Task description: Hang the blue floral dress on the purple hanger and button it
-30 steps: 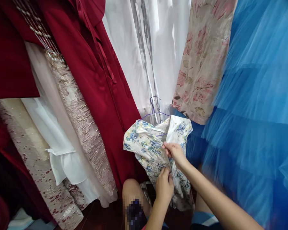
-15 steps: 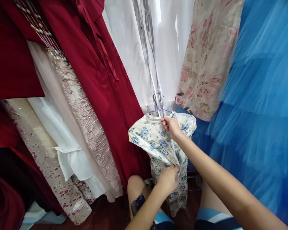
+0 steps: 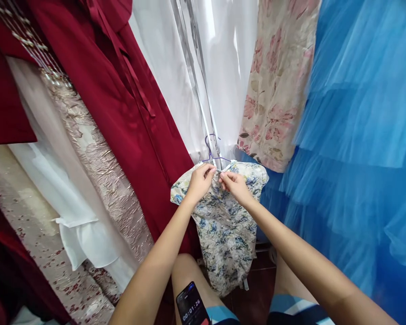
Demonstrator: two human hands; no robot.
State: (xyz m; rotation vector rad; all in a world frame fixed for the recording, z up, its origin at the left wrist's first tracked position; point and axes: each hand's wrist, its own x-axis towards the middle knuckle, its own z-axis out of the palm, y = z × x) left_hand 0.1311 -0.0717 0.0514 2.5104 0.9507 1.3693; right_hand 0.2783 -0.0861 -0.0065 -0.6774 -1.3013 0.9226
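A cream dress with blue flowers (image 3: pixel 223 225) hangs in front of me on a thin purple hanger (image 3: pixel 208 144). Both of my hands are at its neckline, close together. My left hand (image 3: pixel 202 180) pinches the left side of the neck edge. From the other side, my right hand (image 3: pixel 236 184) pinches the same edge near its middle. The dress's short sleeves spread out past my wrists, and its skirt falls between my knees. What lies right between my fingertips is too small to make out.
A dark red gown (image 3: pixel 122 113) and pale brocade dresses hang to the left. Behind are white fabric (image 3: pixel 223 67) and a beige dress with pink flowers (image 3: pixel 274 99). Blue tiered tulle (image 3: pixel 352 135) fills the right. A phone (image 3: pixel 192 304) with a running timer rests on my thigh.
My left hand has moved up from the dress's middle to the neckline, beside my right hand. The bunched front has dropped flat. The phone is now in fuller view.
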